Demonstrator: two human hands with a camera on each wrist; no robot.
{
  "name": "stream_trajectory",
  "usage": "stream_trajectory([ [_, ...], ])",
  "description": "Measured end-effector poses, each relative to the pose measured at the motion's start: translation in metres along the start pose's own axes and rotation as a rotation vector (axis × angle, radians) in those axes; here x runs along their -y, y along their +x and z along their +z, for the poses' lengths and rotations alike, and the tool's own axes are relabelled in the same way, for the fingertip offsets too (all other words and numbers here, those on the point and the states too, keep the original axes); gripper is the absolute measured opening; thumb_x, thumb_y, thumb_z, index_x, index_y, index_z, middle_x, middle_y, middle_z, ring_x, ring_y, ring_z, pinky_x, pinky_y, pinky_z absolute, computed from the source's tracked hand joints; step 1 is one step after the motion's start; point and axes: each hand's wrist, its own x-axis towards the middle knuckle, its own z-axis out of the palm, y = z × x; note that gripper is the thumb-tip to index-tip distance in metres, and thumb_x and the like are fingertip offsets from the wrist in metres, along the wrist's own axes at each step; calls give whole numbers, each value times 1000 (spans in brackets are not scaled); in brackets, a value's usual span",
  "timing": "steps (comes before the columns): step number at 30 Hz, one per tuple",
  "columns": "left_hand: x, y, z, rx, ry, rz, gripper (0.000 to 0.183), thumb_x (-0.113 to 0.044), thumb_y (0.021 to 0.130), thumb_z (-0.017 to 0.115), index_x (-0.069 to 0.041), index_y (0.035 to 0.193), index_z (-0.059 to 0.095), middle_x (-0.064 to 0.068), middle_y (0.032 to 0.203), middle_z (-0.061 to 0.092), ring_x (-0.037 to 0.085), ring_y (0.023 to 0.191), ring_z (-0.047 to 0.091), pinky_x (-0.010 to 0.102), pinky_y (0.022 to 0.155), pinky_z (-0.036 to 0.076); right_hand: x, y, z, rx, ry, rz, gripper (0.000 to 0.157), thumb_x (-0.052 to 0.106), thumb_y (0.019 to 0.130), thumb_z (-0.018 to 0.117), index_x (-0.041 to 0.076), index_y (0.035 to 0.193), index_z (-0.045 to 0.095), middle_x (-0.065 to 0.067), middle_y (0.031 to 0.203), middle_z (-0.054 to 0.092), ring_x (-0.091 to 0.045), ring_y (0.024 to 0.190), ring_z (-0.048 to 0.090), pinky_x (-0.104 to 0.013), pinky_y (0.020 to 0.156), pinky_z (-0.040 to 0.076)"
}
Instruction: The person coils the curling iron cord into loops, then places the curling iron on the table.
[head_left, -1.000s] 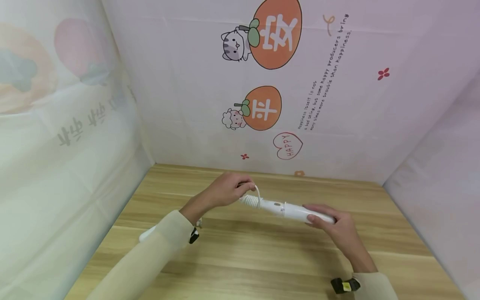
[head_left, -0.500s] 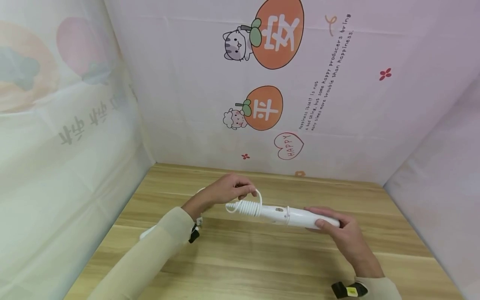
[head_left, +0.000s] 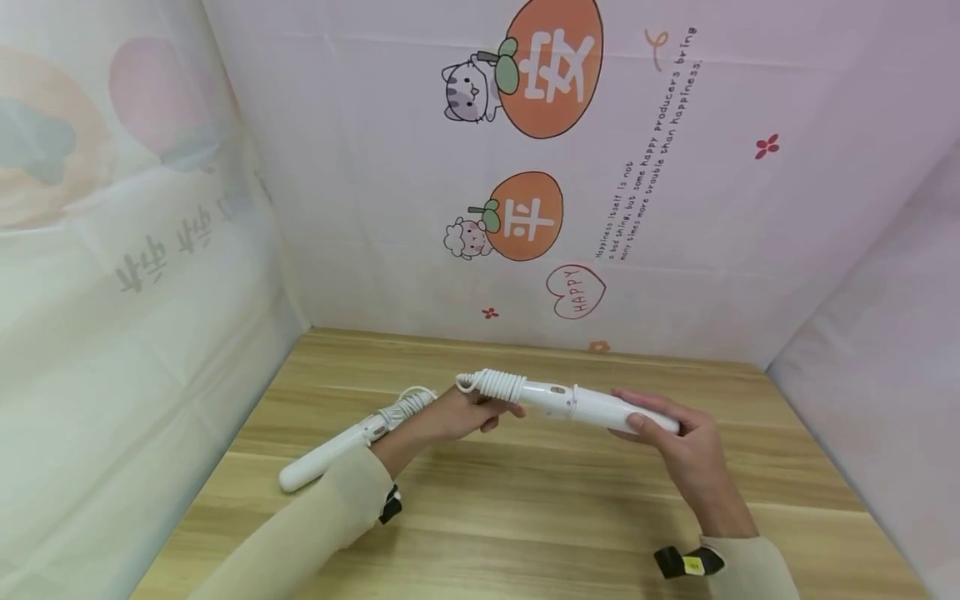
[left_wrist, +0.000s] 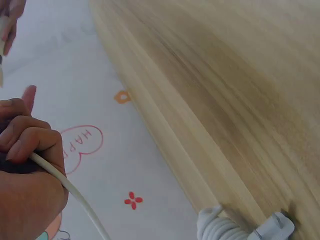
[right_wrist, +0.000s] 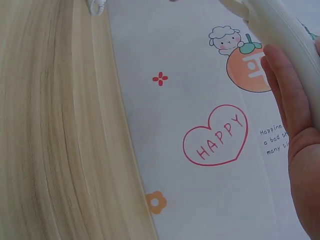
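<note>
A white hair straightener (head_left: 600, 408) is held above the table by my right hand (head_left: 693, 442), which grips its rounded right end. White cord (head_left: 501, 385) is wound in tight turns round its left end. My left hand (head_left: 461, 417) is just below and behind those turns. In the left wrist view, its curled fingers hold a loose length of cord (left_wrist: 77, 195), with something dark partly hidden in the palm. The right wrist view has my right hand (right_wrist: 302, 165) lying along the straightener's white body (right_wrist: 285, 45).
A second white straightener (head_left: 322, 460), its cord coiled (head_left: 408, 407), lies on the wooden table (head_left: 525, 533) at left, partly behind my left forearm. Printed white cloth (head_left: 375, 208) hangs at the back and both sides.
My left hand has gone from above the wound cord to below it, carrying the loose cord round. The straightener's left end has risen slightly. More of the second straightener shows.
</note>
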Motion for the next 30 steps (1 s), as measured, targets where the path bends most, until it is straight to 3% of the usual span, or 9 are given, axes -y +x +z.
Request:
stream_trajectory([
  [3,-6,-5,4,-18,87,14,32,-25,118,51,-8,127,76,-8,81,66,8,61,43,23,54,33,-4,4,2,-21,-5,-8,32,-18,100,63,-23,132,62,0,133,79,-15,125,73,-41,89,64],
  [8,-19,-11,7,-85,255,39,36,-28,118,48,-13,117,81,-7,61,50,5,54,39,23,59,38,-7,4,2,-40,-39,-8,34,-16,99,67,-22,133,62,3,135,77,-13,126,71,-39,90,63],
  [16,-36,-17,6,-134,412,23,38,-25,117,48,-12,115,83,-9,57,39,6,51,29,25,58,34,-8,5,8,-71,-137,-71,32,-19,96,70,-19,128,68,3,133,77,-10,120,74,-32,88,63],
  [23,-44,-17,6,-185,476,60,30,-28,115,57,-14,107,82,-11,71,56,5,58,38,24,62,38,-14,3,4,-131,-271,-6,31,-12,97,74,-15,127,71,14,129,77,-3,111,75,-27,84,64],
  [27,-49,-14,0,-171,525,114,28,-28,115,58,-14,110,81,-7,71,52,5,60,37,24,61,35,-20,-3,-1,-69,-236,70,32,-8,98,74,-16,129,70,14,128,77,-7,107,78,-31,84,64],
  [30,-51,-12,-9,-164,611,171,26,-26,114,59,-14,109,81,-7,78,67,3,62,39,23,63,36,-22,-7,-4,-3,-241,89,31,-6,99,75,-14,129,71,13,127,79,-8,107,78,-33,84,65],
])
